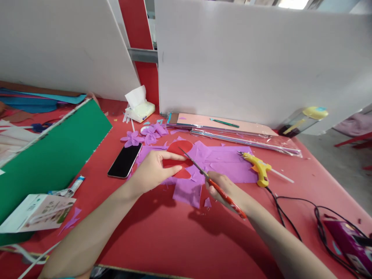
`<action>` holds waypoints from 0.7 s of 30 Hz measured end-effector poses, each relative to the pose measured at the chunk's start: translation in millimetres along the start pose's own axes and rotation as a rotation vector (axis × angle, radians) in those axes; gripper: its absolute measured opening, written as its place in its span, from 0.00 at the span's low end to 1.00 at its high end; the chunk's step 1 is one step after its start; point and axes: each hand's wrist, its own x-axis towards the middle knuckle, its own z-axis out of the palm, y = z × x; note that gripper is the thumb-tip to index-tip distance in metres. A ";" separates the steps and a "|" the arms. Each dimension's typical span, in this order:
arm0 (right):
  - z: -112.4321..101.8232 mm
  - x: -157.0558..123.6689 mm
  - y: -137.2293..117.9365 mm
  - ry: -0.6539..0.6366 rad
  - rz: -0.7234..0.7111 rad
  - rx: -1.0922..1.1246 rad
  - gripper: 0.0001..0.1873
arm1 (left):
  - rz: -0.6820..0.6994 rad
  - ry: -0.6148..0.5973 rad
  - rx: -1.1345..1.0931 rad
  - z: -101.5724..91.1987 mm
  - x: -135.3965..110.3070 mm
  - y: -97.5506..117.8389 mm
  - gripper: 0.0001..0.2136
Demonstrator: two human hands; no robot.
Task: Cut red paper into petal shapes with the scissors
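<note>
My left hand [154, 170] rests over a round red piece [180, 146] on the table, index finger and thumb stretched out and apart. My right hand [222, 190] is closed around red-handled scissors [223, 190], seen nearly edge-on. Their thin metal tip points up-left, over the red piece, close to my left index fingertip. Purple felt-like sheets [229, 166] and cut pieces lie under and around both hands, with a purple square [188, 192] nearer to me. Several purple flowers [151, 135] sit beyond my left hand. Whether the blades touch the red piece I cannot tell.
A black-screened phone [123, 161] lies left of my hand. At right are a yellow glue gun [260, 168] and its looping black cord [293, 198]. Tissues [141, 110], wrapped sheets [241, 141] and a bottle [303, 121] stand behind. A green board [58, 162] slants at left.
</note>
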 end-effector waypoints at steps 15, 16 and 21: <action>-5.5 6.6 3.1 0.021 0.072 0.040 0.12 | 0.013 -0.013 -0.136 -2.3 16.8 -29.3 0.12; -3.2 9.6 7.5 0.033 0.115 0.134 0.13 | 0.012 0.012 -0.131 -1.0 20.0 -35.5 0.12; 16.8 27.4 22.6 0.201 0.182 0.523 0.24 | -0.036 0.017 -0.139 19.2 25.1 -59.9 0.13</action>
